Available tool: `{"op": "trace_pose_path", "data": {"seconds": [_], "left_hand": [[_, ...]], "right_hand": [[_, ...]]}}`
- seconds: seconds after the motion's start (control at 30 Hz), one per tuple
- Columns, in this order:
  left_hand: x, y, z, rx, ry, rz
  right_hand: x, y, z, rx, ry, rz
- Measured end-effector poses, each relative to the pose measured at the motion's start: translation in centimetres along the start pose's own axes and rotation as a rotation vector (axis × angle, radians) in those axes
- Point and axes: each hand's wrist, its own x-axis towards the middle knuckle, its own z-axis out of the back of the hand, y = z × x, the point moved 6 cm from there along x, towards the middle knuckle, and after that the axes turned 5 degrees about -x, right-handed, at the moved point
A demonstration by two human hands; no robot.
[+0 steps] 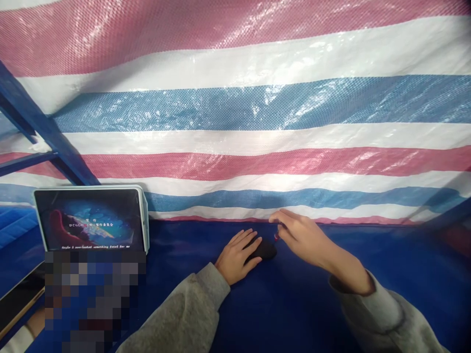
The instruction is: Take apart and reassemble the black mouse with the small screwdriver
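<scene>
A black, rounded object (265,249), shaped like a computer mouse, lies on the dark blue surface (279,309). My left hand (239,255) rests over its left end and holds it down, thumb on the near side and fingers across the top. Just beyond its right end, my right hand (296,233) is raised with bent fingers and thumb closed together. A small red thing (276,237) shows below those fingertips; the rest of it is hidden by the hand, and I cannot make out its kind.
A tablet (90,218) in a pale case stands at the left, with a video on its screen. A phone (20,299) is at the lower left edge, beside a blurred-out patch. A striped plastic sheet (235,108) hangs behind, with a blue metal frame (47,132) at left.
</scene>
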Motion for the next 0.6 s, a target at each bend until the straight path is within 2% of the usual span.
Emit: {"op": "trace_pose_path", "data": {"seconds": [0.1, 0.3, 0.47, 0.6], "left_hand": [[-0.11, -0.18, -0.1, 0.006, 0.023, -0.011], [-0.11, -0.12, -0.17, 0.016, 0.02, 0.001], [-0.06, -0.1, -0.22, 0.016, 0.013, -0.001], [-0.07, -0.16, -0.15, 0.026, 0.011, -0.002]], "right_hand": [[-0.01, 0.02, 0.09, -0.006, -0.012, -0.007], [0.06, -0.76, -0.21, -0.134, 0.012, -0.147], [0.03, -0.61, -0.08, -0.112, -0.026, -0.086], [0.09, -0.37, -0.25, -0.066, 0.026, -0.087]]}}
